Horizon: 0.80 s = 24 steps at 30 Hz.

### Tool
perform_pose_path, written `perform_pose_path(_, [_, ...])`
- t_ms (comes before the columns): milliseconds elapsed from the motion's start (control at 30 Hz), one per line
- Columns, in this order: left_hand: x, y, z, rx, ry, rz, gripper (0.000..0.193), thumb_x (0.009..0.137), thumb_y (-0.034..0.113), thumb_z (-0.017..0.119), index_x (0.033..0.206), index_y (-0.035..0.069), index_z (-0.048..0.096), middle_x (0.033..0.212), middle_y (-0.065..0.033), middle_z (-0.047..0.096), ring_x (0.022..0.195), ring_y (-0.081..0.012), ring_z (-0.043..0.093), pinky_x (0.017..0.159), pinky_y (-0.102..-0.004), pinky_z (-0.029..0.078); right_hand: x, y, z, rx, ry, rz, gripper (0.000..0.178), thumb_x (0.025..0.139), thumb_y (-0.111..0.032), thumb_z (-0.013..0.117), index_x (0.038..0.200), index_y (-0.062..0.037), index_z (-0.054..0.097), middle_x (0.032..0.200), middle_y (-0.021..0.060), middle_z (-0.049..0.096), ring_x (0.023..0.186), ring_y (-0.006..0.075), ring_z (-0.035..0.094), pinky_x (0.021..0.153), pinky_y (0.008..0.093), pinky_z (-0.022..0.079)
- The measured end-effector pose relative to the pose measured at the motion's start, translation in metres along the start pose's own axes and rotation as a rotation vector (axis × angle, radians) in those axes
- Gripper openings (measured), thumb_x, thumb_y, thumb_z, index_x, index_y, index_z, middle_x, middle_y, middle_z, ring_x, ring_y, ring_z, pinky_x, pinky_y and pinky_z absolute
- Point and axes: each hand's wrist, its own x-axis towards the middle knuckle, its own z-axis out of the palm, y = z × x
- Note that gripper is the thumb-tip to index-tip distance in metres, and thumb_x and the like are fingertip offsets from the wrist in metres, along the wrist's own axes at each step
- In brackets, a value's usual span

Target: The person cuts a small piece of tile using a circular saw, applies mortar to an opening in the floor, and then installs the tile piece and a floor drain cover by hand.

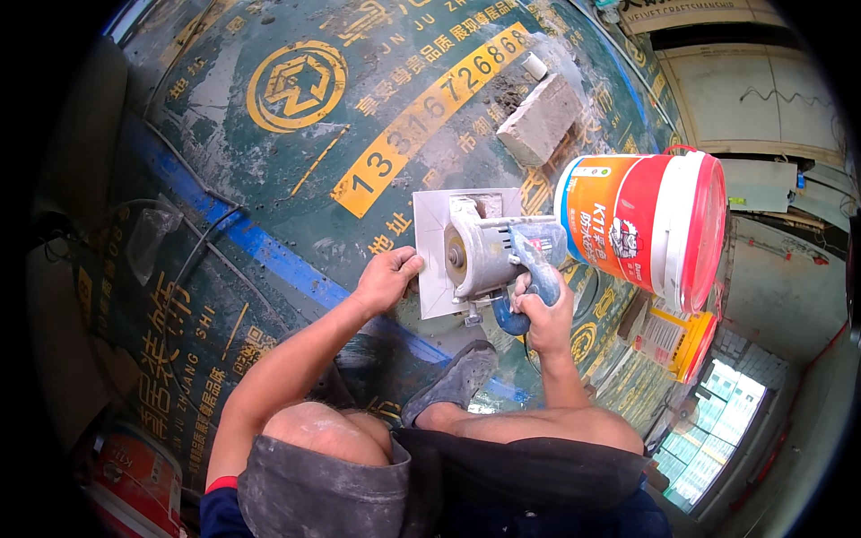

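Note:
A square, light grey tile (pixel 430 296) is in front of me, over the printed green floor covering. My left hand (pixel 387 280) grips its left edge, thumb on top and fingers curled under. In my right hand (pixel 547 312) is a dusty handheld tile cutter (pixel 480 255) with a blue handle, its fingers wrapped round the grip. The cutter lies across the tile's right part, its metal base against the tile face. Its body hides much of the tile, and I cannot tell whether the blade touches or turns.
Right of the cutter, a red and orange bucket (pixel 619 220) lies on its side; a smaller yellow bucket (pixel 673 341) is behind it. A pale block (pixel 543 121) sits beyond the tile. A cable (pixel 197 184) crosses the floor at left. My shoe (pixel 457 381) is close below the tile.

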Motion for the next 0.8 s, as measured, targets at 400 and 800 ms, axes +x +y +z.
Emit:
perform_pose_path(400, [-0.0004,-0.0008,0.0007,-0.022,-0.015,0.002,0.028,0.108,0.021,0.050,0.086,0.005,0.059,0.072,0.0011,0.056,0.063,-0.0078,0.052,0.056,-0.0272,0.045,0.0008,-0.0014,0.0006,-0.017,0.007,0.011,0.015,0.080,-0.002,0.059,0.095,0.0013,0.058,0.079,0.0025,0.060,0.066,0.0088,0.055,0.063,0.0245,0.048])
perform_pose_path(800, [-0.0002,-0.0026,0.0028,-0.037,0.012,0.005,0.029,0.108,0.023,0.051,0.086,0.005,0.060,0.072,0.0024,0.056,0.062,-0.0069,0.053,0.056,-0.0265,0.045,0.0006,-0.0010,-0.0007,-0.021,-0.008,0.017,0.015,0.080,-0.003,0.060,0.094,0.0014,0.058,0.079,0.0025,0.060,0.067,0.0091,0.056,0.065,0.0250,0.048])
